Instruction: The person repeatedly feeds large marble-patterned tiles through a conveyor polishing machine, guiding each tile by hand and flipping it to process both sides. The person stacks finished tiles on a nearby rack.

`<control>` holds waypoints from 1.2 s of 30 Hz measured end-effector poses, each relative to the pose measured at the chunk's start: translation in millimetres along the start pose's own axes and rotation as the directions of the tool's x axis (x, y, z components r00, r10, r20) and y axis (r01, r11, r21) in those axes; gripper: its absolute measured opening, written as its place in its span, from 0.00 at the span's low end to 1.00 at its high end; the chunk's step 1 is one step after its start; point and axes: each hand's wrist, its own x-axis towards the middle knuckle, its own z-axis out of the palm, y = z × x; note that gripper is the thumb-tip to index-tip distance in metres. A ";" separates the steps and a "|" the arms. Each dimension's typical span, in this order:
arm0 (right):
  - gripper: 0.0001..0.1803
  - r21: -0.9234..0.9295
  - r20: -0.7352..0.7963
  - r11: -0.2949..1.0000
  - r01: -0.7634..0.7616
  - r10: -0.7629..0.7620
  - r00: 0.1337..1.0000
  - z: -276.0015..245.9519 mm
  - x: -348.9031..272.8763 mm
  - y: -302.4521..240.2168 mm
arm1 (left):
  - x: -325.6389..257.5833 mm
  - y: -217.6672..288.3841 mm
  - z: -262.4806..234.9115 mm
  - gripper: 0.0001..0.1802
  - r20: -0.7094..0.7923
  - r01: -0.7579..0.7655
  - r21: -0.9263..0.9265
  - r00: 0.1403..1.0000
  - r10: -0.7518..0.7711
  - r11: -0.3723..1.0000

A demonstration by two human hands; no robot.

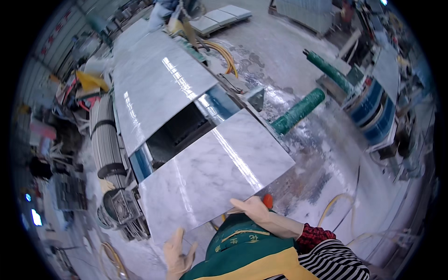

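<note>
A white marble slab [214,168] with grey veins and a glossy top lies flat on a conveyor machine in front of me. Both my hands wear cream gloves. At the slab's near left edge is my left hand [178,255], its thumb and fingers spread and a fingertip close to the edge. Farther right along the same near edge, my right hand [259,217] has its fingers stretched leftward, at or touching the edge; part of that hand is hard to make out. A second marble slab [161,84] lies beyond, across a dark gap [179,126] in the machine.
Green cylinders [298,111] jut out on the right, facing another machine with blue curved panels [373,114]. A ribbed grey duct [103,135] and a motor [119,207] flank the left side. Yellow hoses [224,53] lie on the wet floor. Pale slabs [221,18] rest farther back.
</note>
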 end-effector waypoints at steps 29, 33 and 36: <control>0.30 -0.507 -0.046 0.072 0.859 -0.997 0.056 -150.9 85.4 -153.2 | 178.1 66.6 10.9 0.41 0.359 0.086 0.350 0.908 -0.218 0.933; 0.28 -0.568 -0.008 0.018 0.823 -1.000 0.017 -153.6 132.2 -156.5 | 179.8 62.5 7.9 0.41 0.364 0.072 0.332 0.910 -0.198 0.941; 0.22 -0.591 0.006 0.146 0.793 -0.983 0.185 -158.7 166.9 -155.9 | 178.7 55.4 4.4 0.43 0.387 0.051 0.321 0.904 -0.180 0.946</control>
